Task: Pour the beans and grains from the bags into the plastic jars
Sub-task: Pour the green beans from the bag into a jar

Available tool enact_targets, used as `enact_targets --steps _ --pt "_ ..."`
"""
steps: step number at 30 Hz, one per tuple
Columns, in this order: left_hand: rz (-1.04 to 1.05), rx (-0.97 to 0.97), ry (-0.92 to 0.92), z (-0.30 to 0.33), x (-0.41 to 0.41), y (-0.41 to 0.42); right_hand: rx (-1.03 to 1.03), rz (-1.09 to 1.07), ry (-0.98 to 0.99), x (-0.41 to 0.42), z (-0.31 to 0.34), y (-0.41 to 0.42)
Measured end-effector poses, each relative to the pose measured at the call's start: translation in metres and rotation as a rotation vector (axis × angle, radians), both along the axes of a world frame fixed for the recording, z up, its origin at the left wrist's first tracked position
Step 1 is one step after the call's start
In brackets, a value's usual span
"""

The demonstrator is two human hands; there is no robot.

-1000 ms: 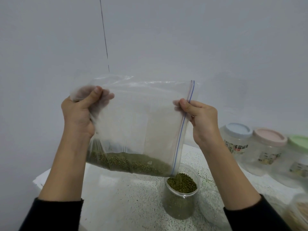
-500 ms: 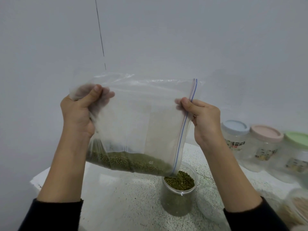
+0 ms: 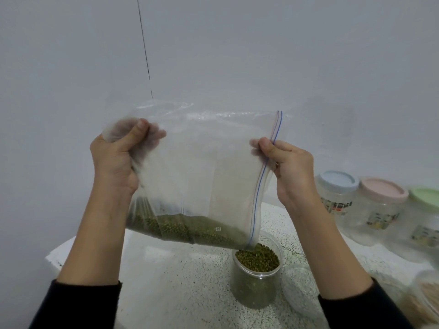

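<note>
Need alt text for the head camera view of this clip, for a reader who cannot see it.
Two hands, left hand and right hand, hold a clear zip bag tilted so green beans pour from its lower corner into an open plastic jar on a speckled table. Three lidded jars stand at right.

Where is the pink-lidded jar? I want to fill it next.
In the head view, the pink-lidded clear plastic jar stands on the speckled table at the right, between the blue-lidded jar and the green-lidded jar.

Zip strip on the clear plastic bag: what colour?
Blue and red lines along the zip strip, seen in the head view.
</note>
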State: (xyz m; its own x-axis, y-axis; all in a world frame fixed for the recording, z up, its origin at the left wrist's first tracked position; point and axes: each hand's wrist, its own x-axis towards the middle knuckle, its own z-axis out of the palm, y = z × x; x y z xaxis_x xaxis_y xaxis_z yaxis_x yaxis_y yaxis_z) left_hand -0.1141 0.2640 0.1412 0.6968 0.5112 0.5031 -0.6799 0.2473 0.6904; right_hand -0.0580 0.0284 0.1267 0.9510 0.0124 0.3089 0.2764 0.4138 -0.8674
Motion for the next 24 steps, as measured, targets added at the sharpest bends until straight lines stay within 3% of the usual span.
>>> enact_targets --steps 24 --pt "0.061 0.019 0.081 -0.0018 0.0008 -0.0022 -0.005 0.004 0.032 0.0012 0.0002 0.0032"
